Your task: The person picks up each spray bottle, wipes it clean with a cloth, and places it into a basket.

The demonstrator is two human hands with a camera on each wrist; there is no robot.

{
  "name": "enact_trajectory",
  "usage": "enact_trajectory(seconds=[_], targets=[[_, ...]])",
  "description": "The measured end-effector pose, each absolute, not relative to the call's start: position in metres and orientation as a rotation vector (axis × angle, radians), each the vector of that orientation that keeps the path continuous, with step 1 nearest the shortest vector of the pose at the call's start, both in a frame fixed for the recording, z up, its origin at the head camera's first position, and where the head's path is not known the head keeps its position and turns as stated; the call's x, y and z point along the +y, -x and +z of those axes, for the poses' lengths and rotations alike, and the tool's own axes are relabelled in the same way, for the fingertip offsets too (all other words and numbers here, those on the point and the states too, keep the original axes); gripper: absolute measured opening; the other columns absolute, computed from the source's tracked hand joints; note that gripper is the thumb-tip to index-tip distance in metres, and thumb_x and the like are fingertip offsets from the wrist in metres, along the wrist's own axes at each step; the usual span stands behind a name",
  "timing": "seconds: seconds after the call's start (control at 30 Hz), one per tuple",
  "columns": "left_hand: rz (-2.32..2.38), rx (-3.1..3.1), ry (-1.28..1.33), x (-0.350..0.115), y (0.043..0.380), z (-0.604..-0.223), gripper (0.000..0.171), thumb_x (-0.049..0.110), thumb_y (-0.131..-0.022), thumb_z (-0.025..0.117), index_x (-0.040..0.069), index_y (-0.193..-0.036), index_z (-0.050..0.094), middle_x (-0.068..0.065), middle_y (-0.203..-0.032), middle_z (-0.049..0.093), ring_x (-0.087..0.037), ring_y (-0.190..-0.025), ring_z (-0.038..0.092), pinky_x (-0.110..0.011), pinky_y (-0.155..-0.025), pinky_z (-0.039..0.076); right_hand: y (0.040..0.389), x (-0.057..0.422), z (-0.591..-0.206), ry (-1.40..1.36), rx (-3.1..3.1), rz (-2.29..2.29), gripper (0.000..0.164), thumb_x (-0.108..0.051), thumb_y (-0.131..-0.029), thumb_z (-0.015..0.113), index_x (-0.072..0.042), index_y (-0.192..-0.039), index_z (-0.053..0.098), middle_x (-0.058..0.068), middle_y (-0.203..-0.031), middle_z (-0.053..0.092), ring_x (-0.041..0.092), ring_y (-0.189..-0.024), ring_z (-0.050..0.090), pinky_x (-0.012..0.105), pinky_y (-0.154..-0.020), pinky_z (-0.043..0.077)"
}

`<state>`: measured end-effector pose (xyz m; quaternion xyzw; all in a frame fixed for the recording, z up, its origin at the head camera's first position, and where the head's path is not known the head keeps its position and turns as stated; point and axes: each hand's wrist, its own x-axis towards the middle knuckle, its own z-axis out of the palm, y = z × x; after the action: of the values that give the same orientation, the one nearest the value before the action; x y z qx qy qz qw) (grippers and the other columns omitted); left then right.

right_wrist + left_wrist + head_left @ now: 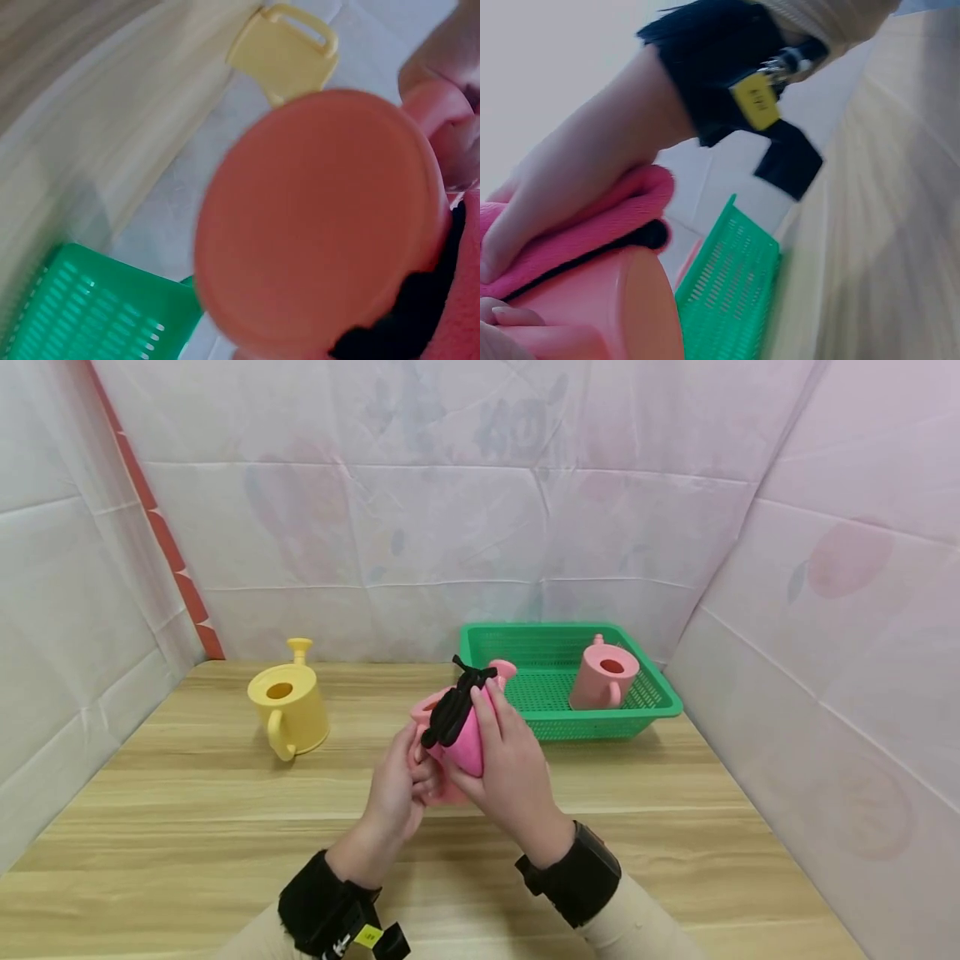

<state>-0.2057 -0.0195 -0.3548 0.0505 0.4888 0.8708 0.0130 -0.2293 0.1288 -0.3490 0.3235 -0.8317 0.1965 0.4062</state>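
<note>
A pink watering can [450, 792] is held up over the table, its spout towards the green basket. My left hand [393, 785] grips it by the handle, fingers curled round. With my right hand [517, 768] I hold a folded pink cloth [467, 747] with a black side against the can's wall. In the left wrist view the cloth [592, 232] lies along the can's side [592, 296], black layer inward. The round base [322, 225] of the can faces the right wrist camera. Much of the can is hidden behind the cloth and hands in the head view.
To the left stands a yellow watering can [292, 714] on the wooden table [187, 827]. A green basket [592, 725] sits at the back right, with another pink watering can [600, 681] inside. White printed sheeting [450, 535] encloses the back and sides.
</note>
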Motion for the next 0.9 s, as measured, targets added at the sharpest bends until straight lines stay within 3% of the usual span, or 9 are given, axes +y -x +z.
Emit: enact_trajectory(seconds=[0.33,0.43,0.5,0.6,0.73,0.9], targets=[[2.684,1.539,-0.159,-0.017,0.205,-0.358,0.048,0.041,-0.101,0.032,0.012,-0.062,0.031,0.004,-0.049,0.026,-0.011,-0.042,0.022,-0.025,-0.042,0.019,0.228,0.124,-0.345,-0.794,-2.099,0.457,0.08,-0.037,-0.074,0.074,-0.002,-0.136,0.039,0.021,-0.139,0.039,0.036,-0.119,0.046,0.049,-0.094,0.041],[2.707,1.524,-0.121,-0.02,0.206,-0.356,0.045,0.041,-0.1,0.033,0.011,-0.069,0.047,0.004,-0.05,0.028,-0.009,-0.043,0.024,-0.023,-0.042,0.02,0.226,0.123,-0.348,-0.808,-2.097,0.439,0.08,-0.038,-0.073,0.075,-0.003,-0.136,0.039,0.021,-0.139,0.038,0.037,-0.12,0.045,0.05,-0.093,0.041],[2.724,1.501,-0.1,-0.023,0.208,-0.354,0.041,0.041,-0.1,0.033,0.01,-0.085,0.056,0.004,-0.051,0.029,-0.008,-0.043,0.025,-0.021,-0.042,0.021,0.226,0.122,-0.351,-0.82,-2.088,0.437,0.081,-0.039,-0.073,0.075,-0.003,-0.136,0.039,0.021,-0.138,0.038,0.037,-0.119,0.046,0.05,-0.093,0.042],[2.746,1.447,-0.095,-0.027,0.209,-0.351,0.037,0.041,-0.1,0.033,0.011,-0.092,0.052,0.004,-0.052,0.031,-0.008,-0.043,0.026,-0.02,-0.042,0.024,0.224,0.122,-0.356,-0.841,-2.069,0.447,0.082,-0.039,-0.072,0.075,-0.003,-0.136,0.039,0.021,-0.138,0.039,0.038,-0.118,0.047,0.05,-0.091,0.043],[2.804,1.398,-0.126,-0.034,0.21,-0.346,0.041,0.043,-0.1,0.031,0.013,-0.072,0.03,0.006,-0.051,0.028,-0.008,-0.041,0.024,-0.024,-0.041,0.023,0.223,0.123,-0.363,-0.863,-2.065,0.457,0.082,-0.039,-0.072,0.074,-0.003,-0.136,0.039,0.021,-0.137,0.039,0.037,-0.117,0.047,0.05,-0.091,0.043],[2.911,1.357,-0.177,-0.039,0.21,-0.341,0.046,0.04,-0.101,0.03,0.013,-0.064,0.025,0.006,-0.049,0.024,-0.009,-0.041,0.021,-0.027,-0.044,0.014,0.222,0.124,-0.37,-0.866,-2.072,0.459,0.083,-0.037,-0.071,0.074,-0.004,-0.138,0.037,0.019,-0.139,0.038,0.037,-0.117,0.046,0.05,-0.091,0.043]])
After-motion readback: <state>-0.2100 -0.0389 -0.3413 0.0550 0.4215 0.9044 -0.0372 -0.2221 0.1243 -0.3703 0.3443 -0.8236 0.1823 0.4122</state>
